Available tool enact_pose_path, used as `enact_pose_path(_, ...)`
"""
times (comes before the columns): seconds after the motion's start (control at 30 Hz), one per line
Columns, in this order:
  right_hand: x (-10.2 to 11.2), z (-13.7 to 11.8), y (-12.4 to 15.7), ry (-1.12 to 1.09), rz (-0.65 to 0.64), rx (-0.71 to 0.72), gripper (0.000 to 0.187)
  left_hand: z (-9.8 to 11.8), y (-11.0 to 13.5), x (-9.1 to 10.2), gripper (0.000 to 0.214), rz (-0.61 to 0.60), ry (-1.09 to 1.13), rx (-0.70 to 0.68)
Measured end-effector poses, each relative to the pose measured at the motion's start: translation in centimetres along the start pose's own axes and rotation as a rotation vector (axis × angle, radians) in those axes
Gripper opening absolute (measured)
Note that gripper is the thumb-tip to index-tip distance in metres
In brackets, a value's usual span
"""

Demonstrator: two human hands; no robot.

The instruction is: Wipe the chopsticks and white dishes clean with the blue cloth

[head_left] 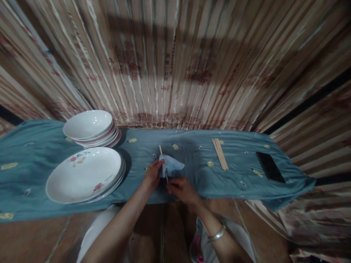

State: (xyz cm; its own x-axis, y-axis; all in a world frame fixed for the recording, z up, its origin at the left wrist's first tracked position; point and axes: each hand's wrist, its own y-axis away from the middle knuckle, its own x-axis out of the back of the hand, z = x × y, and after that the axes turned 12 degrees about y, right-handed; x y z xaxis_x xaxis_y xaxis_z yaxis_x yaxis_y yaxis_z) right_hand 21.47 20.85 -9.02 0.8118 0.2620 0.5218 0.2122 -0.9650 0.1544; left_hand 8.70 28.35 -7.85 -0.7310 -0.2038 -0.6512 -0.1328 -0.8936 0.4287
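A thin wooden chopstick [160, 149] stands out beyond a pale blue-white cloth [173, 165]. My left hand [154, 172] is closed on the cloth, which is wrapped around the middle of the stick. With its fingertips pinched, my right hand [183, 190] grips the near end of the chopstick, just below the cloth. The middle of the stick is hidden by the cloth and fingers. To the right lies a small bundle of chopsticks [219, 154], side by side on the teal patterned tablecloth [192, 146].
At left, a stack of white oval plates [85, 175] with red flowers stands in front of a stack of white bowls [89, 124]. A black phone [270, 167] lies at the right end. Striped curtains [170, 65] hang close behind the table.
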Motion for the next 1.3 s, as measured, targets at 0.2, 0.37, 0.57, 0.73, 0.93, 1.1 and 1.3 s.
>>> enact_pose_path(0.2,-1.2,-0.4,1.2,0.012,-0.088,0.022,0.023,2.2,-1.1,0.0,0.011,0.059,0.121,-0.059)
enact_pose_path(0.37,-1.8,0.1,1.3,0.031,-0.096,0.015,0.021,2.5,-1.4,0.4,0.009,0.068,0.125,-0.071)
enact_pose_path(0.57,-1.3,-0.3,0.8,0.068,-0.024,0.002,0.025,0.9,-0.1,0.3,0.02,0.008,0.054,0.001)
enact_pose_path(0.73,-0.4,-0.2,-0.1,-0.032,0.086,-0.016,0.028,-1.0,1.3,0.1,0.027,-0.096,-0.046,0.083)
enact_pose_path(0.93,-0.3,0.4,-0.7,-0.194,0.138,-0.012,0.026,-1.3,1.2,0.4,0.028,-0.141,-0.079,0.099)
enact_pose_path(1.1,-0.6,-0.2,-0.3,-0.138,0.072,-0.033,0.025,0.3,0.3,0.2,0.02,-0.055,-0.017,0.023)
enact_pose_path(1.3,-1.8,-0.4,0.5,-0.031,-0.033,-0.046,0.018,2.3,-0.8,0.4,0.009,0.036,0.063,-0.029)
